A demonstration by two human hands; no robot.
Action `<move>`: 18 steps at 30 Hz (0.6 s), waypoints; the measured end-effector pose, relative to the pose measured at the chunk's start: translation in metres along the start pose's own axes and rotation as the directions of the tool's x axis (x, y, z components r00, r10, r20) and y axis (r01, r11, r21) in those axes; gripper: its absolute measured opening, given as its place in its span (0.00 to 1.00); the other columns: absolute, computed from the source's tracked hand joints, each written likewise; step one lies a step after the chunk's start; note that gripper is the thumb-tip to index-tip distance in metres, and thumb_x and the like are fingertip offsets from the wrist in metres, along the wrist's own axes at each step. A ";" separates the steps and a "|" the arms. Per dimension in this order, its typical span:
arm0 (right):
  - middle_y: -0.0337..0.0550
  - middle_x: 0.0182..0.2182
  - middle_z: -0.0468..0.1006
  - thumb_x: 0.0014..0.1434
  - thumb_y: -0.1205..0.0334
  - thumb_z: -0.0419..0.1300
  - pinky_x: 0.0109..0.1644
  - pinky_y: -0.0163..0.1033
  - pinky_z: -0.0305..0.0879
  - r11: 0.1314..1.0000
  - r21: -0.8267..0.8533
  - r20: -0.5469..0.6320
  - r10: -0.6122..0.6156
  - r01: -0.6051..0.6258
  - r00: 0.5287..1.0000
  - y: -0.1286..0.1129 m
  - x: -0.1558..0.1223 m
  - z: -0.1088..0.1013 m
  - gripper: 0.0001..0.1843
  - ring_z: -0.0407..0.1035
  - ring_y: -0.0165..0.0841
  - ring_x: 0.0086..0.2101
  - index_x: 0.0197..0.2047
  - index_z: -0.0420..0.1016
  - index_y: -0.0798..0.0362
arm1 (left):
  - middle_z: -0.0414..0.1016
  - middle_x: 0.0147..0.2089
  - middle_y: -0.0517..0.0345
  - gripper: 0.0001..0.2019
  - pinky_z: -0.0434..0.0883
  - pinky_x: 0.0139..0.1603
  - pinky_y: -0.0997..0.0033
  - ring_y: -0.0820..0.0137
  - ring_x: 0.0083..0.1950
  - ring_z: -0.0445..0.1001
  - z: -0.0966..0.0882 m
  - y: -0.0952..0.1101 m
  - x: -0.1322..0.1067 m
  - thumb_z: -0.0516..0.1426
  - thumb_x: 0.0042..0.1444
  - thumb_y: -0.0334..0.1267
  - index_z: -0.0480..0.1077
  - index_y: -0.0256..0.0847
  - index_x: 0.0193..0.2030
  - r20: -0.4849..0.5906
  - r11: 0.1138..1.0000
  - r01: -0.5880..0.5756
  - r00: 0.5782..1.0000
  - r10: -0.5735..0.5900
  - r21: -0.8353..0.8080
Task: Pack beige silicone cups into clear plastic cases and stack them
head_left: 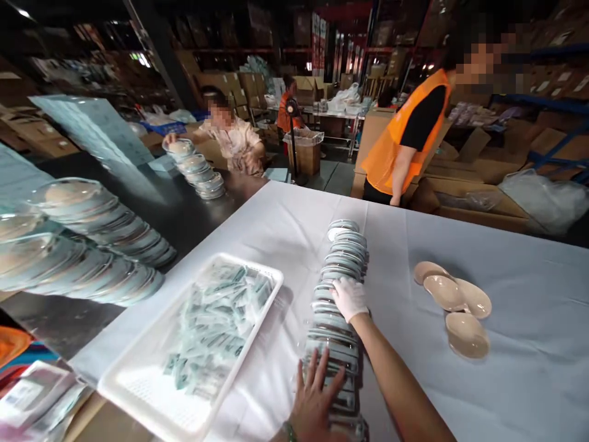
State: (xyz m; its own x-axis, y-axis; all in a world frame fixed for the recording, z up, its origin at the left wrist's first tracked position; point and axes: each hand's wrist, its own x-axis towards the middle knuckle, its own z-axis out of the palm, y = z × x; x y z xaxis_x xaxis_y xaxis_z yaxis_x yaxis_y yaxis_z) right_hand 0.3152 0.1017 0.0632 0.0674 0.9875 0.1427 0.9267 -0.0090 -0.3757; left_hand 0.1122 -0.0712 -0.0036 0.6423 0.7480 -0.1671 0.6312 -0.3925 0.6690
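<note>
A long row of pale blue round dishes [338, 319], which seem clear-wrapped, runs away from me over the white-covered table, overlapping one another. My left hand [317, 393] is bare, with a bracelet at the wrist. Its fingers are spread over the near part of the row, touching the dishes. Farther along, my right hand [350, 299], in a white glove, rests on the right side of the row with its fingers reaching over the dishes. Neither hand lifts anything. The undersides of both hands are hidden.
Left of the row stands a white plastic basket [277, 279] of small green-and-white packets. Beige dishes [467, 334] lie on the right. Tall leaning stacks of packaged dishes [96, 215] occupy the dark table. A person in an orange vest [409, 132] stands beyond; a seated person [234, 141] touches another stack.
</note>
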 end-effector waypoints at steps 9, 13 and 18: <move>0.54 0.53 0.80 0.71 0.53 0.51 0.60 0.48 0.65 0.992 0.000 0.145 0.124 -0.126 0.982 0.000 -0.031 0.014 0.22 0.73 0.44 0.54 0.59 0.76 0.55 | 0.42 0.79 0.57 0.33 0.45 0.69 0.13 0.38 0.78 0.44 0.032 -0.026 -0.047 0.59 0.63 0.56 0.50 0.79 0.72 0.108 0.989 -0.117 0.988 0.107 0.092; 0.49 0.55 0.80 0.69 0.57 0.52 0.62 0.42 0.65 0.984 0.102 0.115 0.134 -0.146 0.984 0.017 -0.055 0.022 0.21 0.72 0.40 0.56 0.58 0.78 0.53 | 0.60 0.75 0.53 0.26 0.61 0.69 0.25 0.41 0.75 0.59 0.018 -0.040 -0.056 0.61 0.61 0.53 0.65 0.77 0.66 0.025 0.999 -0.021 0.999 0.020 0.047; 0.48 0.47 0.83 0.63 0.60 0.60 0.59 0.45 0.68 0.977 0.185 0.058 0.093 -0.103 0.994 0.013 -0.080 0.031 0.15 0.75 0.44 0.51 0.48 0.84 0.53 | 0.54 0.79 0.53 0.32 0.54 0.77 0.43 0.54 0.81 0.48 -0.071 -0.045 0.037 0.49 0.66 0.56 0.58 0.56 0.76 -0.240 0.997 -0.076 0.968 0.066 -0.030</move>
State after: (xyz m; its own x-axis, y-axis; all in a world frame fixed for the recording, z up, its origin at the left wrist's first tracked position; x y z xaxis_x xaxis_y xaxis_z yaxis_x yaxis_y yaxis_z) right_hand 0.3110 0.0279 0.0188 0.1322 0.9898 0.0537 0.8304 -0.0810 -0.5513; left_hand 0.0764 0.0127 0.0115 0.5594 0.8269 0.0564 0.5674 -0.4317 0.7013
